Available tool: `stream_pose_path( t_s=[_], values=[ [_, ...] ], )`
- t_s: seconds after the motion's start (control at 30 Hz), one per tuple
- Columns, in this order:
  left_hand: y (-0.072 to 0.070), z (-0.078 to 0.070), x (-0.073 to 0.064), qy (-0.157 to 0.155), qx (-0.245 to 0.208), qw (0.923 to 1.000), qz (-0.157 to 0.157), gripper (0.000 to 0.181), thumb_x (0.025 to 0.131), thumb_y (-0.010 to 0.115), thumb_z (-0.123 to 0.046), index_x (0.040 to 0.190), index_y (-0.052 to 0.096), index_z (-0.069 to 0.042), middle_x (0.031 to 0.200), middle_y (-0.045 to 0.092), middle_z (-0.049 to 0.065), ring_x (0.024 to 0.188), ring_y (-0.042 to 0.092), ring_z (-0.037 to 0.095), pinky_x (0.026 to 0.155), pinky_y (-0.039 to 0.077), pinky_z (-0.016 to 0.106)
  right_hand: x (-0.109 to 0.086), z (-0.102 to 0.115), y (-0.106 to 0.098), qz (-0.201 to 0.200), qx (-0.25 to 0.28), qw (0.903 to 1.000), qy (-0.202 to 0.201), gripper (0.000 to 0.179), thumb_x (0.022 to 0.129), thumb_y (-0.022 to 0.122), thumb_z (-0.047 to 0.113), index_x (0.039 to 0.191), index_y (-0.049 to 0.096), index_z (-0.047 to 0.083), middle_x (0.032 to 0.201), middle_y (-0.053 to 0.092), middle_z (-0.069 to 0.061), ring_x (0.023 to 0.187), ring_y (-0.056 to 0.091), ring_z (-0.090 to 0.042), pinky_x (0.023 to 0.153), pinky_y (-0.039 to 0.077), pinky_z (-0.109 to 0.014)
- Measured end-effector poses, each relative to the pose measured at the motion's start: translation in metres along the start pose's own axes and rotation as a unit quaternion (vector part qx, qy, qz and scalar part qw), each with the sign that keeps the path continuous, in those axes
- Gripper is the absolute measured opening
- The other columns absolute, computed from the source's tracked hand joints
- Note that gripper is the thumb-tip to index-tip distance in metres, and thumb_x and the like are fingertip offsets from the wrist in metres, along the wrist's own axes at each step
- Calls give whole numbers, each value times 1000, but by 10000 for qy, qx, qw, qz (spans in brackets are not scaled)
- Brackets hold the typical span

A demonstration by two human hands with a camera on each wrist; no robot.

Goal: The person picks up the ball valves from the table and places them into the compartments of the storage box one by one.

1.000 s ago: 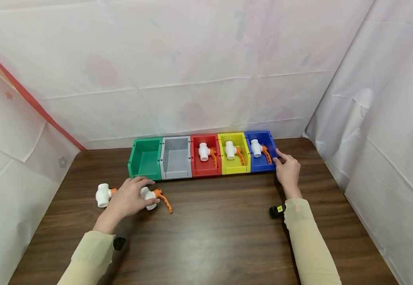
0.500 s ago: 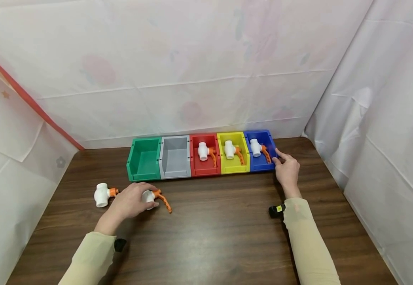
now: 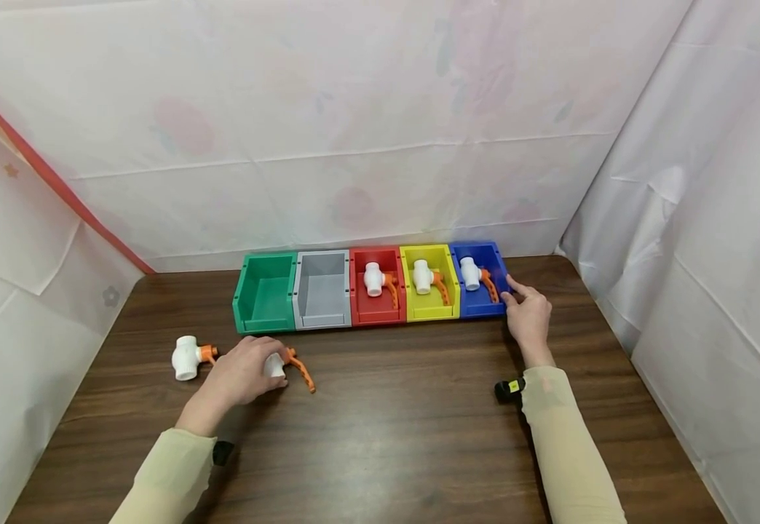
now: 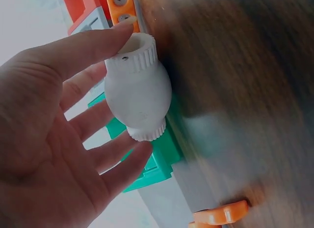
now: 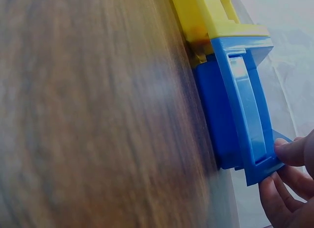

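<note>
My left hand [image 3: 245, 371] holds a white ball valve [image 4: 140, 95] with an orange lever on the table, left of centre in the head view. The thumb lies at one ribbed end of the valve; the fingers reach behind it and to its other end. A second ball valve [image 3: 186, 359] lies left of that hand, its lever partly covered. At the right end of the row, my right hand [image 3: 529, 319] grips the corner of the blue bin [image 5: 250, 110] between thumb and fingers. Inside this bin lies another ball valve [image 3: 469, 274].
Joined to the blue bin are the yellow bin [image 3: 434, 313], the red bin [image 3: 380, 316], the grey bin [image 3: 324, 320] and the green bin [image 3: 265, 324]. Yellow and red hold one valve each; grey and green hold none. A white cloth [image 3: 354, 145] hangs behind the wooden table [image 3: 386, 437].
My left hand has drawn slightly back from the green bin and its fingers have closed in around the valve. The right hand stays at the blue bin.
</note>
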State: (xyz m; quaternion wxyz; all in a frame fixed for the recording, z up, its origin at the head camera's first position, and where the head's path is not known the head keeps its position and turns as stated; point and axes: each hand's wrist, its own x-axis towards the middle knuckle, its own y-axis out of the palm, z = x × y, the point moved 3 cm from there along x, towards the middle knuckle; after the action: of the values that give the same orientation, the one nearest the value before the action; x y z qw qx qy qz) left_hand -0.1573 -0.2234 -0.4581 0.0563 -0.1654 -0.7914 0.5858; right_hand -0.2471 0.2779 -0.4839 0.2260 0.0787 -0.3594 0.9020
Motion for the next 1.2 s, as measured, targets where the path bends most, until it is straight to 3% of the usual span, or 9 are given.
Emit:
stream_pose_path(
  t_s=[0.2, 0.63, 0.87, 1.2],
  values=[
    [1, -1, 1, 171, 13, 9998, 21, 30, 79, 86, -25, 105, 75, -17, 125, 64, 10, 116, 52, 36, 89, 48, 60, 1, -2, 0, -2, -38, 10000, -13, 37, 94, 71, 12, 130, 67, 17, 128, 65, -17, 120, 58, -36, 105, 36, -53],
    [-1, 1, 5, 133, -15, 9998, 110, 31, 79, 86, -29, 106, 76, -18, 122, 66, 7, 112, 53, 33, 87, 49, 58, 3, -4, 2, 4, -102, 9999, 29, 38, 94, 70, 11, 132, 66, 17, 129, 65, -16, 111, 62, -33, 94, 46, -50],
    [4, 3, 3, 141, -132, 9997, -141, 32, 77, 87, -26, 105, 76, -17, 120, 67, 8, 112, 52, 35, 86, 49, 59, 2, -3, 3, 55, -80, 10000, -22, 38, 94, 70, 12, 132, 66, 17, 129, 65, -14, 122, 57, -34, 101, 43, -50],
    [-1, -4, 4, 335, -2, 9969, -706, 31, 76, 87, -21, 104, 77, -14, 119, 67, 10, 110, 50, 32, 83, 52, 55, 1, -1, 1, 53, -70, 9999, -93, 38, 94, 70, 10, 132, 66, 16, 129, 65, -15, 116, 60, -35, 98, 45, -51]
  ],
)
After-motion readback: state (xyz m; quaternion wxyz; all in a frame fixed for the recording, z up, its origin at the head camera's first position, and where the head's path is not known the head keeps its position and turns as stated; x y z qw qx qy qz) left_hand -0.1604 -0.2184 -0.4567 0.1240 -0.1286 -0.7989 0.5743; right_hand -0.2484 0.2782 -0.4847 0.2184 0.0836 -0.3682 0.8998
